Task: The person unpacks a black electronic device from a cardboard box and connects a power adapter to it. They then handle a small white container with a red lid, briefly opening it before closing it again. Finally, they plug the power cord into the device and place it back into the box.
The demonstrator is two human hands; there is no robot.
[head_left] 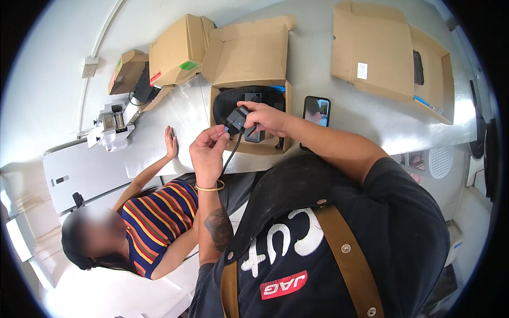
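Observation:
My right hand (265,119) reaches over an open cardboard box and grips a small black box-shaped device (237,116). A black cable (232,155) runs down from that device past my left wrist. The thumb and fingers of my left hand (210,146) are pinched on a small blue piece (226,129) at the device's lower edge. Whether the piece is joined to the device I cannot tell. Beneath my hands, the open cardboard box (245,53) holds a black pouch (225,100) and a dark grey block-shaped device (255,135).
A phone (317,110) lies right of the box. Another open carton (371,50) is at the far right; more cartons (177,49) stand back left beside a metal machine (112,126). At left, a person in a striped shirt (159,222) rests a hand (170,142) on the table.

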